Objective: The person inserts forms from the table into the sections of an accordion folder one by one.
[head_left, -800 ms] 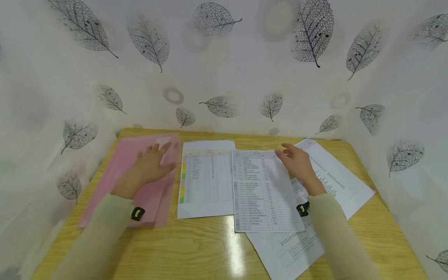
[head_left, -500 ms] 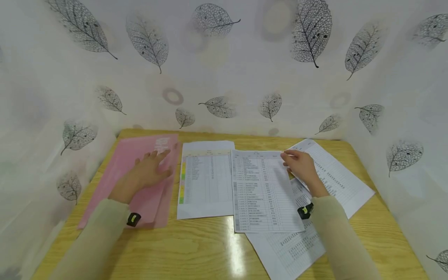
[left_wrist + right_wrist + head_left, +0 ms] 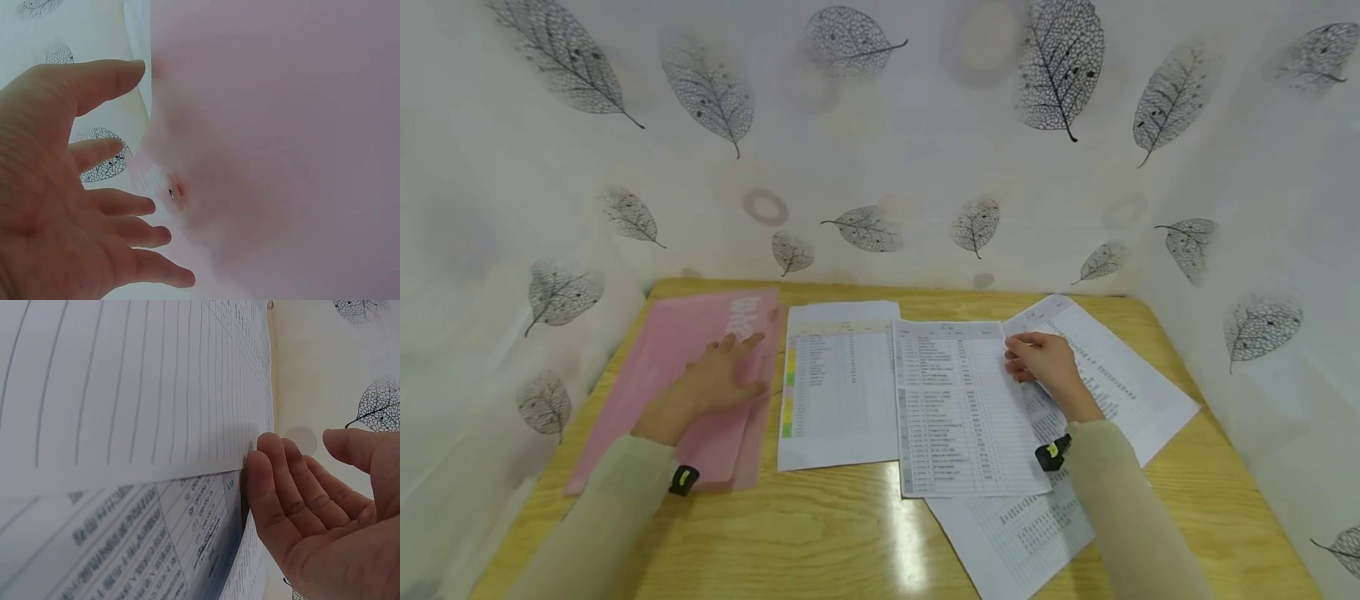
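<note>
My left hand [image 3: 703, 387] is spread low over a pink plastic folder [image 3: 673, 333] with white lettering near its top. In the left wrist view, its fingers [image 3: 134, 234] and thumb stand apart, and the glossy pink cover [image 3: 294, 125] fills the right side. My right hand [image 3: 1048, 371] is at the upper right edge of a printed table sheet [image 3: 958, 400]. Seen from the right wrist, its fingertips [image 3: 259, 465] are right at the paper's edge [image 3: 194, 450], with the thumb raised well away from them. Neither hand pinches anything.
A second printed sheet [image 3: 842, 375] with a yellow and green left column lies between folder and table sheet. More printed papers [image 3: 1105, 375] lie askew under and right of the right hand. The wooden table [image 3: 820, 542] is walled by leaf-patterned cloth [image 3: 880, 150].
My left hand has drawn back slightly toward me over the folder, uncovering more lettering. My right hand has moved right and a little nearer, from above the sheet's corner to its right edge.
</note>
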`<state>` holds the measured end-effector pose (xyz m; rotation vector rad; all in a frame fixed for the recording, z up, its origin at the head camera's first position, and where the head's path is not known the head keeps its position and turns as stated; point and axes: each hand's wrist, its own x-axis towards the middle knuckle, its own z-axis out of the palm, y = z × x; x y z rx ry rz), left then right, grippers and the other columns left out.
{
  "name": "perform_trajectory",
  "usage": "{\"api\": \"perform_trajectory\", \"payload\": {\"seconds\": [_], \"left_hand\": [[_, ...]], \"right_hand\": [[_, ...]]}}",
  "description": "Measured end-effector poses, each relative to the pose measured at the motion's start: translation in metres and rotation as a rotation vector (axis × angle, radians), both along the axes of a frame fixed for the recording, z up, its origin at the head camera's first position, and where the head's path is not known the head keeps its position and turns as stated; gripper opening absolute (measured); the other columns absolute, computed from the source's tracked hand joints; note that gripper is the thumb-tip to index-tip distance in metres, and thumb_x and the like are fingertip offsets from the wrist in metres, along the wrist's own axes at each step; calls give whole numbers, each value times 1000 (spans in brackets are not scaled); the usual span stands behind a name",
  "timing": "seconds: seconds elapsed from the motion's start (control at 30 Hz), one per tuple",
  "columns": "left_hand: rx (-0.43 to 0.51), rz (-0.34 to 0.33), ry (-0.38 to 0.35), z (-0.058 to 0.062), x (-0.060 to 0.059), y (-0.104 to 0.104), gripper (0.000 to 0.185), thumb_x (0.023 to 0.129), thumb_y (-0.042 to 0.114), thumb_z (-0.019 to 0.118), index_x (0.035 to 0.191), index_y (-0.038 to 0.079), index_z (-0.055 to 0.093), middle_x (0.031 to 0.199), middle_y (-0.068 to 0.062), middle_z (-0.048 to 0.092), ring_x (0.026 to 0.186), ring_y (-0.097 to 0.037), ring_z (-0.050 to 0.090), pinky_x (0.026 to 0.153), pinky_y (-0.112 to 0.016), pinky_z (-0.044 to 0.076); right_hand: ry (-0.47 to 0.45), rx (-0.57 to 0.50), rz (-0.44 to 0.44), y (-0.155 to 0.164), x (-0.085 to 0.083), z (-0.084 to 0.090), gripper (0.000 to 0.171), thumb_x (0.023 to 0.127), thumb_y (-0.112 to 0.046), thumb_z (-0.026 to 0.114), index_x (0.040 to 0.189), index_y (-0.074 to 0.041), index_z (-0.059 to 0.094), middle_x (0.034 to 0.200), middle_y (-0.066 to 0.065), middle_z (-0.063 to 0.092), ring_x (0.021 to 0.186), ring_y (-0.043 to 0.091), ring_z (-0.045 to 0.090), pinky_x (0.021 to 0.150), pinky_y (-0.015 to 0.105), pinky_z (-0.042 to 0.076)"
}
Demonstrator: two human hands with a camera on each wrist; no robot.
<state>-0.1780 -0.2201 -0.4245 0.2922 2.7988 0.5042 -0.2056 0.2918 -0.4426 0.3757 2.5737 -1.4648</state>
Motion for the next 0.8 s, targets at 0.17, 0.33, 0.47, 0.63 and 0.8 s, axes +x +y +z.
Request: {"api": "perform_trajectory", "payload": {"seconds": [0.17,0.33,0.47,0.63,0.8], "left_hand": [[20,-11,13,-4,0,-1,86,95,32,69,167,11,28,164,-44,21,146,-68,29,109,-81,32],[30,-31,23,-4,2,-1,82,94,28,69,165,8,33,160,-48,24,141,-69,36,111,-77,36],[21,-40,10,-4,4,-1,79,96,31,70,163,8,36,159,-47,25,140,-68,38,109,-76,37],[7,-54,8,-5,5,-1,71,95,27,64,160,7,42,158,-46,30,137,-64,46,107,-73,42],[21,-33,13,-4,2,1,67,100,30,59,162,12,41,159,-49,23,136,-71,41,105,-77,41]], "right_hand": [[2,16,-16,3,0,-4,52,107,-31,60,142,7,59,109,20,76,72,6,72,69,26,62],[-15,16,-27,6,-1,-8,51,107,-30,60,141,7,59,103,17,76,68,6,70,66,25,61],[-42,33,-37,8,-3,-11,50,106,-30,60,140,7,60,98,12,75,68,6,68,64,25,60],[-64,50,-38,11,-3,-14,48,105,-30,61,138,6,62,93,7,74,67,6,68,64,25,60],[-73,67,-29,12,-4,-16,47,106,-31,61,136,5,63,95,9,74,68,7,68,64,25,59]]}}
